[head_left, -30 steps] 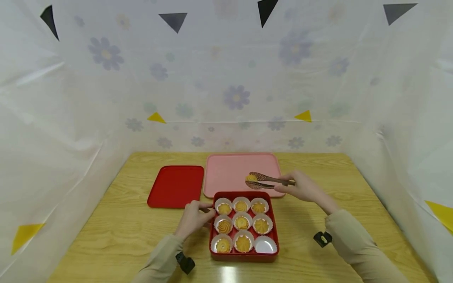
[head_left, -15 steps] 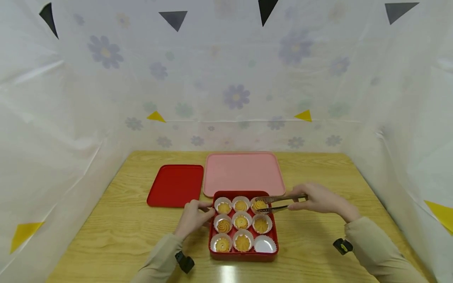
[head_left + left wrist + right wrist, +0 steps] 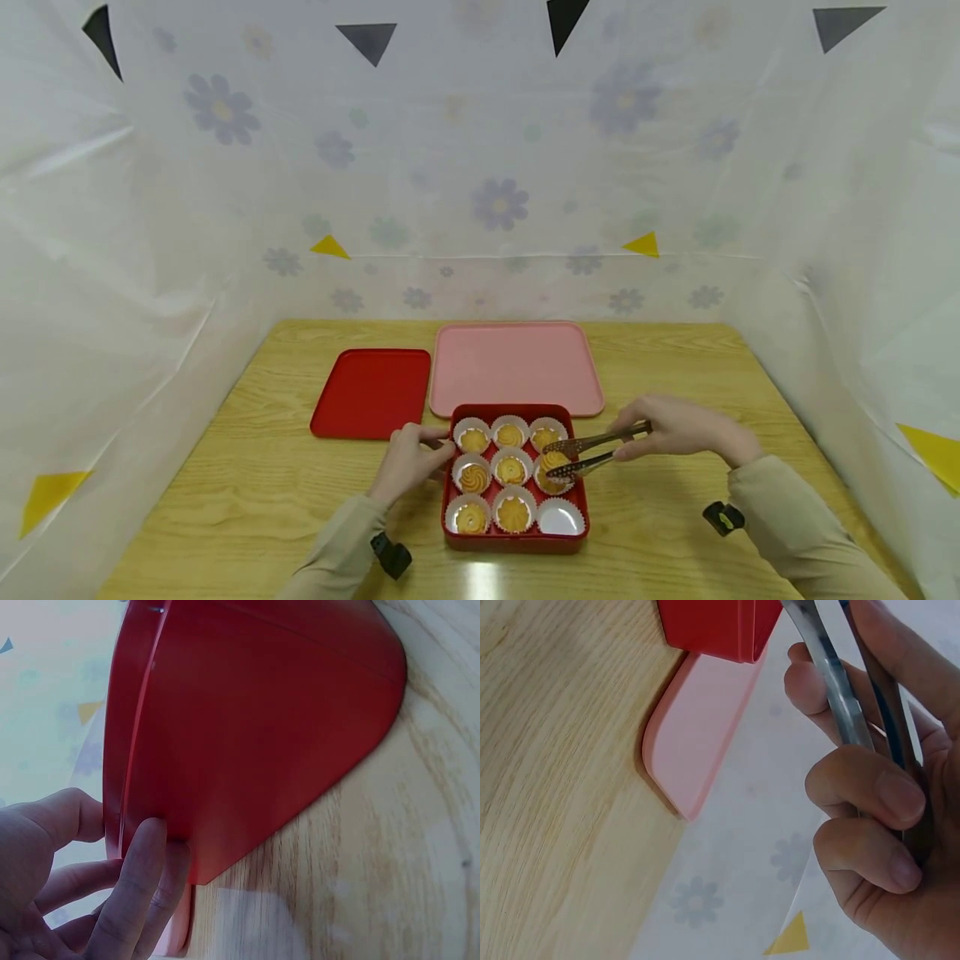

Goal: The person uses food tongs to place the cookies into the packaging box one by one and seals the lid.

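Observation:
A red box [image 3: 517, 544] holds several white paper cups with piped butter cookies [image 3: 513, 512]. Its front-right paper cup [image 3: 561, 518] has no cookie in it. Brown perforated tongs [image 3: 592, 442] pinch another cookie [image 3: 555, 460] above the middle cup of the right column. My right hand [image 3: 675, 429] holds the tongs, with fingers curled round their handles [image 3: 889, 697] in the right wrist view. At the box's left side, my left hand [image 3: 408, 462] holds the edge. In the left wrist view its thumb meets the rim and its fingers [image 3: 139, 877] press the outer wall.
Behind the box lies a pink tray [image 3: 517, 367], and a red square tray or lid [image 3: 375, 396] lies to its left. All stand on a wooden table [image 3: 247, 500]. White patterned sheeting [image 3: 480, 167] encloses the table at the back and sides.
The right hand has brought the tongs and cookie from over the pink tray toward me, past the back-right cup to the middle-right one. The left hand has stayed at the box.

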The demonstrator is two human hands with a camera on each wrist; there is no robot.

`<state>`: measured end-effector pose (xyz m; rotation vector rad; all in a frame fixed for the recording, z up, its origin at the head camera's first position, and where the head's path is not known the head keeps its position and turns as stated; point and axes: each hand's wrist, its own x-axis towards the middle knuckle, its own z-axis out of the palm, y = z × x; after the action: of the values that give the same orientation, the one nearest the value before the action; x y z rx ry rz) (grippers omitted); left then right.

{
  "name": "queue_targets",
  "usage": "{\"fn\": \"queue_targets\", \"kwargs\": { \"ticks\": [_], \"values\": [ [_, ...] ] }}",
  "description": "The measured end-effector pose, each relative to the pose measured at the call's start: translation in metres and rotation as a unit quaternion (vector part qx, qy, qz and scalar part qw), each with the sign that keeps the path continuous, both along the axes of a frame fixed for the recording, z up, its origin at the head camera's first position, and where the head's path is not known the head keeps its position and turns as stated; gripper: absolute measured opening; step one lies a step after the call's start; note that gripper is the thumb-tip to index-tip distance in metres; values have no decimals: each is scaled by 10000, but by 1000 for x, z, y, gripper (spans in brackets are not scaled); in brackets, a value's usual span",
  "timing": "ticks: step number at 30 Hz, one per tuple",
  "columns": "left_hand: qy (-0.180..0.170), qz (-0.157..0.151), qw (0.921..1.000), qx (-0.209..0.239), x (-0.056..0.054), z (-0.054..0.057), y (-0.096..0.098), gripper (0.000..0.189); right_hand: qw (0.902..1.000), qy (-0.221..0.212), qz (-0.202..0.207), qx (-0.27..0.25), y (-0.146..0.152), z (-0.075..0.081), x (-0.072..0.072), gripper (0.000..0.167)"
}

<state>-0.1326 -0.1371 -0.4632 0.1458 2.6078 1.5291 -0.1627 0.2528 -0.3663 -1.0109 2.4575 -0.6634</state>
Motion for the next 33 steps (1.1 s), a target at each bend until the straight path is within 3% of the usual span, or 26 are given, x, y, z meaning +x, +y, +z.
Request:
{"fn": "queue_targets", "kwargs": {
  "ticks": [10,18,33],
  "values": [
    [-4,-7,10000,-15,-1,-2,0,36,9995,-171,256,-44,-3,0,1,30],
    [-18,-27,10000,40,-1,-2,0,35,9991,-308,276,101,-6,0,0,38],
    [-121,-47,9998,176,-1,-2,-1,36,9924,-1049,635,99,-19,3,-2,17]
  ]
}}
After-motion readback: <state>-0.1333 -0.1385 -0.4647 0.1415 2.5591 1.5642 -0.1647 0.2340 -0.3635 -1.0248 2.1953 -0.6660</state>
